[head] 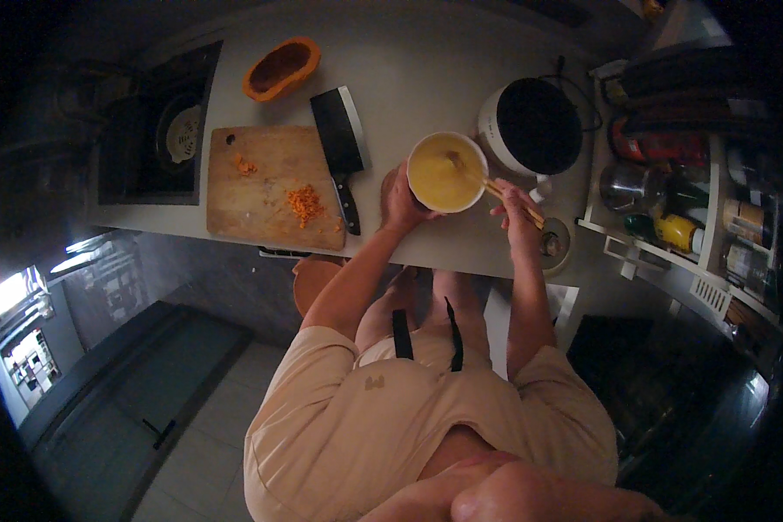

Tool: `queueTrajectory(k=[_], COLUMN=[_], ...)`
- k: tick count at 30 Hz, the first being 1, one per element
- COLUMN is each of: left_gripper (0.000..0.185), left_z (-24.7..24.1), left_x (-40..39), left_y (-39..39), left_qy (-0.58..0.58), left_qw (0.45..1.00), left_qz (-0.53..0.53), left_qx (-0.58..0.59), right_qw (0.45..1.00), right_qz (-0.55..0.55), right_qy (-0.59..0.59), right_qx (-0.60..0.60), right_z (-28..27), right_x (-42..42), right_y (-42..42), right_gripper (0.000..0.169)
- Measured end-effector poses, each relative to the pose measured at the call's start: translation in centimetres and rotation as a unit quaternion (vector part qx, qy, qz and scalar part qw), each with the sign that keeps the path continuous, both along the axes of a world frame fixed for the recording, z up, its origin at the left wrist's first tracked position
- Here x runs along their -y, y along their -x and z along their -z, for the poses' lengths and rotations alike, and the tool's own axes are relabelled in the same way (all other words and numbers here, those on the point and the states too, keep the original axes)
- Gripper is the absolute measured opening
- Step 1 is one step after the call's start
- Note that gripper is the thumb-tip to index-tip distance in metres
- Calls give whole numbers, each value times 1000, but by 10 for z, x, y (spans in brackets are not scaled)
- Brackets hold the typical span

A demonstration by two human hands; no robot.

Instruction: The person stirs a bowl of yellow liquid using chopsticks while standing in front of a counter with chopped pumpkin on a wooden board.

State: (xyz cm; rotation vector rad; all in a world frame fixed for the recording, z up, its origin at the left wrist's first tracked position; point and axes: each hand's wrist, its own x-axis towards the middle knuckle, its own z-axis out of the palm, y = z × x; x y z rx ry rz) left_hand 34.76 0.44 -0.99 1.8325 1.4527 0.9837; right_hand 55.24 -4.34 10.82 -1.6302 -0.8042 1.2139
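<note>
A white bowl (413,195) holds a yellow liquid (440,179) that looks like beaten egg. Around the bowl's left side curls my left hand (404,203), gripping it above the counter's front part. My right hand (517,207) grips a pair of wooden chopsticks (494,188), whose far ends dip into the liquid. To the left, a wooden cutting board (254,192) carries a small heap of chopped orange pieces (305,205) and a few scraps (245,166). A cleaver (340,134) with a black handle lies along the board's right edge.
Behind the board rests a hollowed pumpkin half (280,68). A sink (150,140) with a strainer (184,134) is at the left. Right of the bowl stands a white pot (506,140) with a dark interior or lid. Shelves (714,196) with bottles and jars line the right.
</note>
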Motion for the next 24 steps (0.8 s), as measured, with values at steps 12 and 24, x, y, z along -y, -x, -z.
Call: queueTrajectory(k=[12,24], left_gripper=[93,117], left_z=[-26,8], left_x=[-6,0], left_y=[-1,3], left_qy=[1,-12], left_qw=[1000,1000], left_qz=[8,25], left_qx=[27,8], right_qw=[999,998], right_qz=[-20,-29], right_qy=[31,38], right_qx=[-34,-43], right_z=[-3,-1], right_x=[2,2], right_y=[-2,-1], right_gripper=[37,36])
